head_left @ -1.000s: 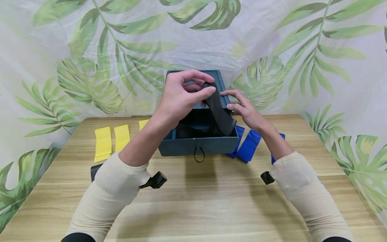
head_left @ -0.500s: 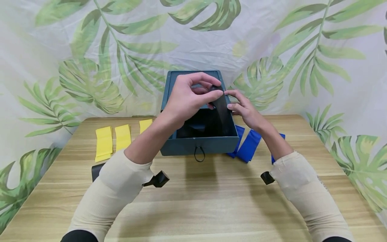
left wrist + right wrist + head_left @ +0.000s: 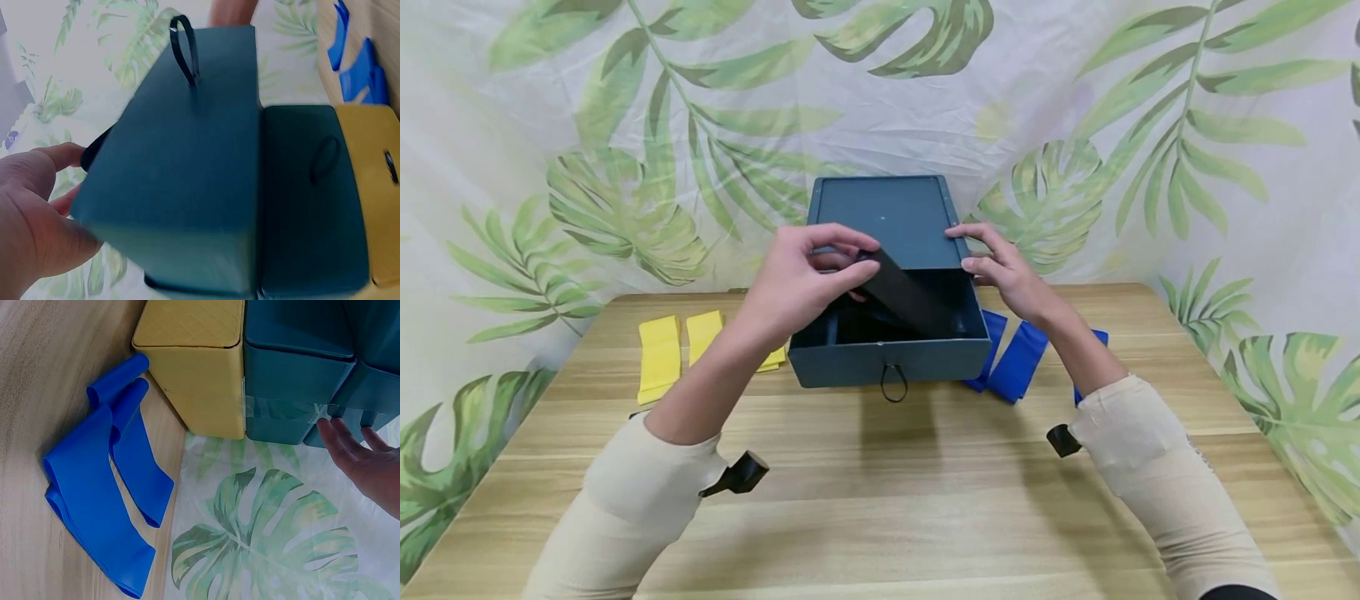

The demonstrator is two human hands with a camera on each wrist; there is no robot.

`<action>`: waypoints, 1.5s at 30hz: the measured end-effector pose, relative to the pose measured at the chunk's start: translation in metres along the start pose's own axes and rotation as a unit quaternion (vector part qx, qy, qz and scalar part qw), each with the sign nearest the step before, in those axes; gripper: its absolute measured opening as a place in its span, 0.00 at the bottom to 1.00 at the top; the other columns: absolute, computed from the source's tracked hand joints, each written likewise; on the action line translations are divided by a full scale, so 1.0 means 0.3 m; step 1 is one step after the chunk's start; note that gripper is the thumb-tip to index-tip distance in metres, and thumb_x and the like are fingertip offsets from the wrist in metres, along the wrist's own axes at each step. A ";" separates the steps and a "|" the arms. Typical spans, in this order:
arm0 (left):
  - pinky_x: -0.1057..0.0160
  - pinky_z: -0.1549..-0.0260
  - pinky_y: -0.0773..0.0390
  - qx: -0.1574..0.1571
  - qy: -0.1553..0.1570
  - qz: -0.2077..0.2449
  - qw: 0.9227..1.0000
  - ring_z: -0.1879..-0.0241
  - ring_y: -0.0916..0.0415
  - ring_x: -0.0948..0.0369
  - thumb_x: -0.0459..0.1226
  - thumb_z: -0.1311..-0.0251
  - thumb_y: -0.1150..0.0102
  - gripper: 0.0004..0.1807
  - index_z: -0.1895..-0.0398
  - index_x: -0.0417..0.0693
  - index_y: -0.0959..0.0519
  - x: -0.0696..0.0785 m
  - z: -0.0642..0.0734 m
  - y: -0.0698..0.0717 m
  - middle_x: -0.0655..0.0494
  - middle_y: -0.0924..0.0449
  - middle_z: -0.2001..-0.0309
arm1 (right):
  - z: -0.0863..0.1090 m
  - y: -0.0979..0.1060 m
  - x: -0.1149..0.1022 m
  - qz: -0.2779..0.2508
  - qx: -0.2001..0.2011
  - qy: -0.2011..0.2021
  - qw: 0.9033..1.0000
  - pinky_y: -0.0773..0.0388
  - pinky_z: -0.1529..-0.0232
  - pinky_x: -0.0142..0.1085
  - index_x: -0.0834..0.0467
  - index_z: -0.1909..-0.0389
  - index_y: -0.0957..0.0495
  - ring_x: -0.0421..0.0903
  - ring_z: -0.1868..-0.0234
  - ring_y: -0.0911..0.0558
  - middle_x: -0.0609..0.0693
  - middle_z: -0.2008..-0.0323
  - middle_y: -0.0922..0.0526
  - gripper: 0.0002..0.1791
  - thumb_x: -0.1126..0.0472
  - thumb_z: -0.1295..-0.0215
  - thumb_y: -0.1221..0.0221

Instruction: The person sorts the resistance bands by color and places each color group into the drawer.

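My left hand [image 3: 805, 275] pinches one end of a wide, flat black band [image 3: 910, 300] between thumb and fingers. The band slants down to the right into the pulled-out top drawer [image 3: 891, 364] of a dark teal drawer unit. Only a bit of the black band [image 3: 97, 150] shows beyond the drawer in the left wrist view. More black material lies in the shadowed drawer. My right hand [image 3: 1011, 271] rests its fairly straight fingertips on the unit's right upper edge. In the right wrist view these fingers [image 3: 340, 440] touch the teal side.
Beneath the top drawer sit another teal drawer [image 3: 306, 212] and a yellow one [image 3: 375, 200]. Folded blue bands [image 3: 1018, 358] lie right of the unit, yellow bands [image 3: 658, 358] to its left. A leaf-print cloth [image 3: 887, 108] hangs behind the wooden table [image 3: 925, 517].
My left hand shifted slightly right, then swung left and down over the drawer with the black band, which now slants across the opening. My right hand stayed at the unit's edge.
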State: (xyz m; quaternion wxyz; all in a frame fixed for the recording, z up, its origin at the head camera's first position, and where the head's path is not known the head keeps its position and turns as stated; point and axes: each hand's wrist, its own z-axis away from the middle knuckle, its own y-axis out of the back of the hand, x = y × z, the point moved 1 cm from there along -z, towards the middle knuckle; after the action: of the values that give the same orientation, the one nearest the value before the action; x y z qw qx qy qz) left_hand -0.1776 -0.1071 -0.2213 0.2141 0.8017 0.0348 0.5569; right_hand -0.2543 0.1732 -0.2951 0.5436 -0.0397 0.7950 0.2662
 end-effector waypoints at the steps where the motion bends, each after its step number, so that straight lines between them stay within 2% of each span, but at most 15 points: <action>1: 0.58 0.59 0.14 0.000 0.006 -0.010 1.000 0.64 0.15 0.60 0.31 0.32 0.35 0.13 0.47 0.35 0.16 -0.008 0.009 0.010 0.42 0.13 0.54 | 0.000 0.000 -0.001 0.000 0.000 0.000 1.000 0.36 0.32 0.66 0.63 0.25 0.38 0.60 0.30 0.34 0.55 0.19 0.48 0.28 0.59 0.23 0.55; 6: 0.60 0.60 0.15 0.003 0.018 -0.048 0.999 0.69 0.16 0.60 0.31 0.34 0.33 0.13 0.48 0.35 0.15 -0.038 0.042 0.052 0.42 0.12 0.62 | -0.002 -0.001 -0.006 0.001 0.001 -0.007 1.000 0.37 0.32 0.65 0.63 0.25 0.38 0.60 0.31 0.33 0.55 0.19 0.49 0.28 0.59 0.23 0.54; 10: 0.66 0.64 0.19 -0.001 0.020 -0.102 0.995 0.69 0.19 0.57 0.32 0.35 0.31 0.13 0.49 0.36 0.13 -0.050 0.060 0.071 0.44 0.15 0.62 | -0.003 -0.001 -0.006 0.004 0.002 -0.008 1.000 0.37 0.31 0.65 0.62 0.25 0.38 0.60 0.31 0.33 0.55 0.19 0.48 0.29 0.59 0.23 0.54; 14: 0.68 0.65 0.21 -0.017 0.024 -0.145 0.989 0.65 0.20 0.55 0.34 0.35 0.30 0.13 0.50 0.37 0.13 -0.052 0.069 0.082 0.44 0.17 0.60 | -0.002 -0.002 -0.007 0.003 0.002 -0.007 1.000 0.37 0.31 0.66 0.63 0.25 0.38 0.61 0.30 0.33 0.55 0.19 0.48 0.28 0.59 0.23 0.54; 17: 0.64 0.61 0.18 -0.031 0.020 -0.174 0.984 0.63 0.17 0.54 0.34 0.35 0.30 0.14 0.49 0.37 0.13 -0.047 0.067 0.085 0.43 0.15 0.58 | 0.000 -0.002 -0.006 0.001 0.002 -0.006 1.000 0.37 0.31 0.66 0.63 0.26 0.38 0.62 0.30 0.33 0.55 0.19 0.48 0.28 0.59 0.23 0.54; 20: 0.56 0.57 0.17 -0.044 0.012 -0.214 0.976 0.61 0.16 0.52 0.34 0.35 0.30 0.14 0.49 0.37 0.13 -0.035 0.065 0.082 0.42 0.14 0.57 | -0.001 -0.004 -0.004 0.000 -0.001 -0.003 1.000 0.37 0.32 0.66 0.63 0.25 0.38 0.62 0.30 0.34 0.56 0.19 0.48 0.28 0.60 0.23 0.54; 25: 0.51 0.55 0.17 -0.073 -0.007 -0.262 0.962 0.64 0.15 0.53 0.33 0.36 0.30 0.13 0.51 0.35 0.13 -0.018 0.064 0.058 0.44 0.13 0.62 | 0.000 -0.004 -0.003 -0.001 -0.001 -0.001 1.000 0.36 0.32 0.66 0.64 0.26 0.38 0.62 0.32 0.32 0.56 0.19 0.48 0.28 0.60 0.23 0.55; 28: 0.52 0.56 0.17 -0.084 -0.011 -0.269 0.959 0.67 0.16 0.54 0.32 0.36 0.30 0.13 0.51 0.34 0.14 -0.012 0.064 0.051 0.46 0.14 0.64 | 0.001 -0.003 -0.003 -0.001 0.000 -0.001 1.000 0.36 0.33 0.67 0.64 0.26 0.38 0.62 0.33 0.31 0.56 0.19 0.48 0.28 0.60 0.23 0.55; 32: 0.51 0.56 0.16 -0.088 -0.009 -0.280 0.956 0.66 0.14 0.55 0.32 0.36 0.30 0.13 0.49 0.35 0.14 -0.006 0.068 0.059 0.45 0.13 0.63 | 0.000 -0.002 -0.003 0.000 0.001 0.001 1.000 0.35 0.33 0.66 0.64 0.25 0.38 0.62 0.33 0.32 0.56 0.20 0.47 0.28 0.60 0.23 0.55; 37: 0.51 0.57 0.16 -0.097 -0.008 -0.293 0.951 0.62 0.14 0.53 0.32 0.35 0.31 0.16 0.46 0.35 0.15 0.000 0.075 0.068 0.43 0.16 0.54 | -0.002 -0.001 -0.005 0.003 0.003 -0.003 1.000 0.36 0.33 0.66 0.63 0.25 0.38 0.63 0.32 0.32 0.56 0.20 0.47 0.28 0.59 0.22 0.54; 41: 0.52 0.57 0.15 -0.100 -0.009 -0.290 0.952 0.58 0.14 0.50 0.31 0.35 0.31 0.16 0.46 0.33 0.15 0.003 0.082 0.073 0.40 0.18 0.50 | -0.002 -0.002 -0.008 0.001 0.000 -0.006 1.000 0.36 0.32 0.66 0.63 0.25 0.38 0.62 0.32 0.31 0.56 0.19 0.48 0.28 0.59 0.22 0.54; 45: 0.52 0.57 0.14 -0.104 -0.016 -0.287 0.952 0.58 0.13 0.49 0.30 0.35 0.32 0.13 0.49 0.33 0.14 0.005 0.090 0.075 0.40 0.15 0.52 | -0.002 -0.005 -0.010 -0.002 0.000 -0.008 1.000 0.37 0.32 0.67 0.63 0.25 0.38 0.62 0.33 0.31 0.56 0.19 0.48 0.28 0.59 0.23 0.55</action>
State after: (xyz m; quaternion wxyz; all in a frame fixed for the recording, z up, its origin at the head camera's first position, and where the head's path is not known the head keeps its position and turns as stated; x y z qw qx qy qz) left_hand -0.1568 -0.1351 -0.2192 0.4478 0.7399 0.2015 0.4598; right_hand -0.2531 0.1710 -0.2927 0.5508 -0.0395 0.7904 0.2653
